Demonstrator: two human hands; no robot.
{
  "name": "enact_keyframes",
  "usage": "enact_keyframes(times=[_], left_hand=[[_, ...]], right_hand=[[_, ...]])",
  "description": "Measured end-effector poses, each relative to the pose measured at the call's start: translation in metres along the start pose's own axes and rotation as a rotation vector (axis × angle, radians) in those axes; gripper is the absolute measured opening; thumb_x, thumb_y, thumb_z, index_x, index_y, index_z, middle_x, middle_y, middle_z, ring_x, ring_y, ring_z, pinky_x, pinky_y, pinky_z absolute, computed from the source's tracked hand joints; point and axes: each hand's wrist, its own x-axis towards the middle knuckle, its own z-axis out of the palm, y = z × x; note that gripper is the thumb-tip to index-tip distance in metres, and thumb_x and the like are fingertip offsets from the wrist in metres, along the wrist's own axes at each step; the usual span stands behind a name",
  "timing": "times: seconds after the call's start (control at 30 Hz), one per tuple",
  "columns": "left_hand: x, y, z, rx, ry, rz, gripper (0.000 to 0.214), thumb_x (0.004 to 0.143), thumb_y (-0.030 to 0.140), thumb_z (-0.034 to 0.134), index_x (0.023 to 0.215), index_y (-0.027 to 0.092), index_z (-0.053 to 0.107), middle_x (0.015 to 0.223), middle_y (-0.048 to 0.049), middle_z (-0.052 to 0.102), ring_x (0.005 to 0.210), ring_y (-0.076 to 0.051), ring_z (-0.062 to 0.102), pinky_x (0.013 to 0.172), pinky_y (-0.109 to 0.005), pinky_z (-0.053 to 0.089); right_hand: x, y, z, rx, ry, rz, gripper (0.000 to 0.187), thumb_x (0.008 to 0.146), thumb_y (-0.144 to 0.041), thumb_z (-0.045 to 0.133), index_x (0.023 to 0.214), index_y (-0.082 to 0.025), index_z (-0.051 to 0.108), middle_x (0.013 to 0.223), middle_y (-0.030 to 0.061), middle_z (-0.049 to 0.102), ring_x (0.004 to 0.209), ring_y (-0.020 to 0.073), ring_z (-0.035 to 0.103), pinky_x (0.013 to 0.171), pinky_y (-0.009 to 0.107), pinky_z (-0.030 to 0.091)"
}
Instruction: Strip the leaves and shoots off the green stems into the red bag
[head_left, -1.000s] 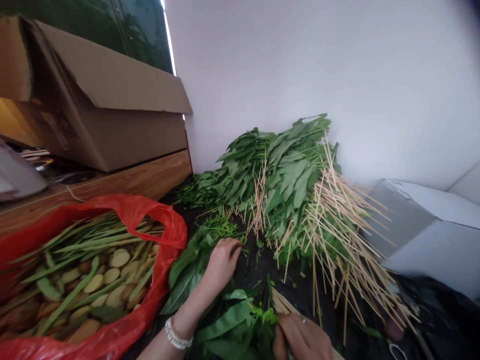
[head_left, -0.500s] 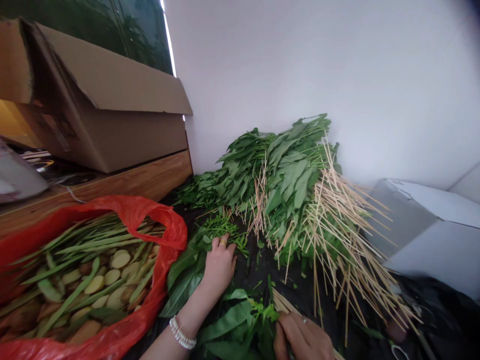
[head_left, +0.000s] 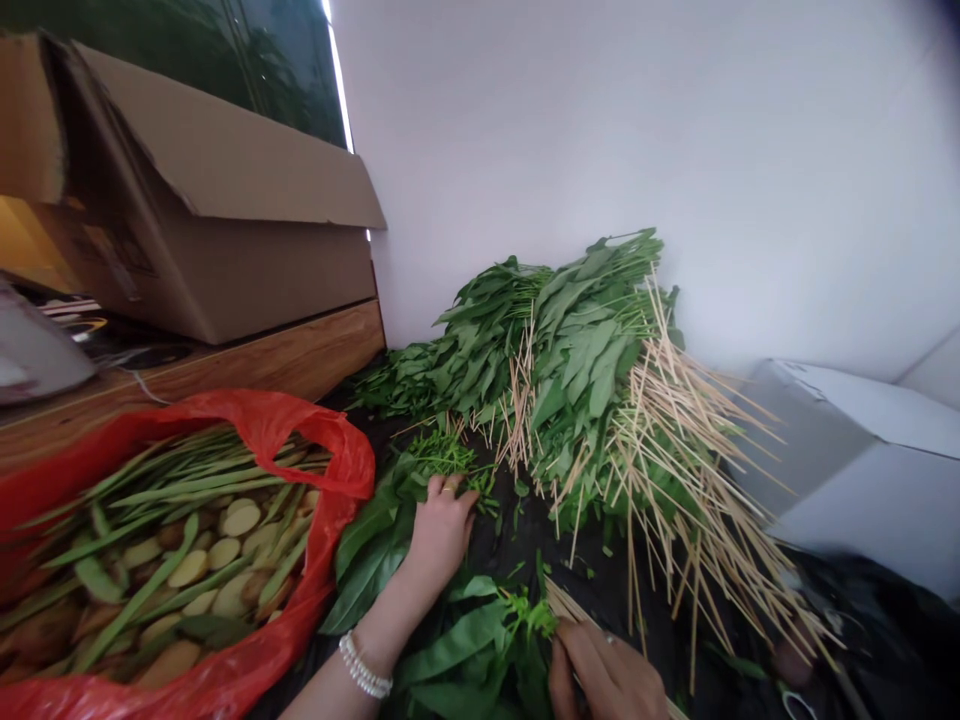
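Note:
My left hand (head_left: 442, 532), with a pearl bracelet (head_left: 365, 666) on its wrist, curls over a small pile of fine green sprigs (head_left: 446, 455). Broad dark leaves (head_left: 367, 550) lie beneath and beside it. At the bottom of the view, my right hand (head_left: 606, 675) grips at a bundle of bamboo skewers (head_left: 571, 606), next to a loose heap of broad leaves (head_left: 461, 640). Exactly what its fingers pinch is partly hidden. Beyond both hands rises a large pile of leafy greens (head_left: 581, 370) with many skewers sticking out.
A red plastic bag (head_left: 262, 430) at the left holds pale sliced rounds and long green strips. A cardboard box (head_left: 210, 190) stands on a wooden ledge (head_left: 300, 355). Black sheeting (head_left: 517, 540) covers the work surface, a white wall rises behind, and a white box (head_left: 847, 450) sits at the right.
My left hand has turned slightly and shifted across the sprigs, its fingers now more spread and a ring showing. My right hand has barely moved.

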Motion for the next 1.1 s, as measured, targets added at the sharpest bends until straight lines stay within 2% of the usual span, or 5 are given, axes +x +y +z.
enact_keyframes(times=[0.17,0.4,0.53,0.67,1.1], left_hand=[[-0.001,0.0,0.004,-0.008,-0.008,-0.006,0.014,0.08,0.015,0.063,0.089,0.024,0.071,0.121,-0.0084,0.061,0.115,-0.032,0.046,0.073,-0.038,0.051],[-0.002,0.012,-0.018,-0.401,0.289,0.134,0.014,0.087,0.026,0.06,0.093,0.025,0.072,0.115,-0.0062,0.067,0.104,-0.025,0.054,0.092,-0.042,0.044],[0.0,0.018,-0.021,-0.931,0.05,-0.019,0.017,0.082,0.033,0.065,0.087,0.018,0.069,0.085,-0.0059,0.072,0.077,-0.019,0.062,0.074,-0.03,0.048],[0.001,0.021,-0.016,-1.329,-0.235,-0.155,0.032,0.075,0.043,0.071,0.087,0.014,0.063,0.081,-0.0057,0.071,0.067,-0.013,0.059,0.059,-0.023,0.044],[-0.008,0.03,-0.016,-1.371,-0.493,-0.089,0.047,0.07,0.05,0.074,0.099,0.014,0.072,0.077,-0.003,0.066,0.063,-0.01,0.054,0.061,-0.022,0.045]], right_hand=[[0.0,0.001,0.0,0.021,0.004,0.002,0.025,0.089,-0.011,0.044,0.069,-0.021,0.056,0.049,-0.0038,0.048,0.041,0.0099,0.043,0.046,0.027,0.029],[-0.006,0.008,0.002,-0.09,-0.04,0.119,0.03,0.099,-0.021,0.034,0.093,-0.017,0.063,0.06,0.0004,0.061,0.047,0.0099,0.059,0.047,0.022,0.039],[-0.005,0.012,-0.001,-0.174,-0.115,0.118,0.035,0.1,-0.022,0.029,0.1,-0.016,0.063,0.062,0.0014,0.063,0.048,0.0109,0.063,0.046,0.019,0.044],[0.003,0.011,-0.005,-0.182,-0.095,0.099,0.034,0.099,-0.021,0.028,0.101,-0.014,0.062,0.064,0.0028,0.065,0.044,0.0114,0.061,0.045,0.019,0.046],[0.005,0.012,-0.009,-0.22,-0.163,0.096,0.038,0.1,-0.023,0.025,0.104,-0.014,0.061,0.064,0.0027,0.065,0.051,0.0129,0.067,0.044,0.018,0.049]])
